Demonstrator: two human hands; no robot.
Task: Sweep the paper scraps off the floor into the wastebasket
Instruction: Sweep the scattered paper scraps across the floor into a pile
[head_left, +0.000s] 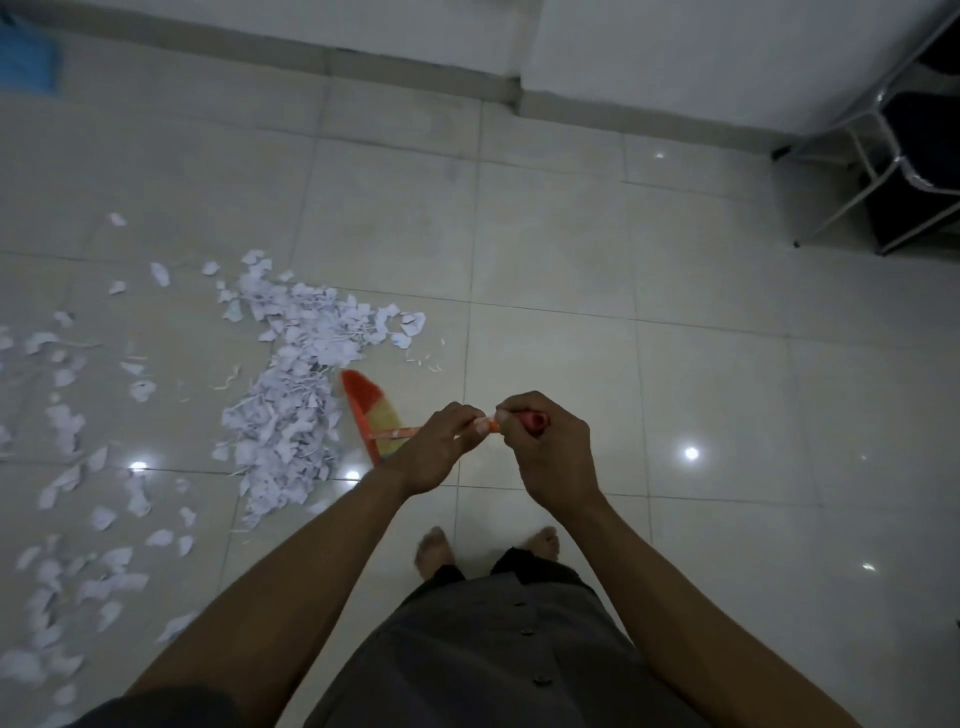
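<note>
Both my hands hold an orange-handled broom (371, 410) with an orange and yellow head. My left hand (434, 449) grips the handle lower down. At the handle's red top end, my right hand (548, 447) is curled round it. The broom head touches the right edge of a dense pile of white paper scraps (296, 374) on the tiled floor. More loose scraps (88, 519) lie scattered to the left. No wastebasket is in view.
My bare feet (488, 548) stand on the pale tiles just behind the hands. A metal-framed chair with a dark seat (904, 150) stands at the right by the white wall (675, 52). Something blue (26, 62) sits at the far left corner.
</note>
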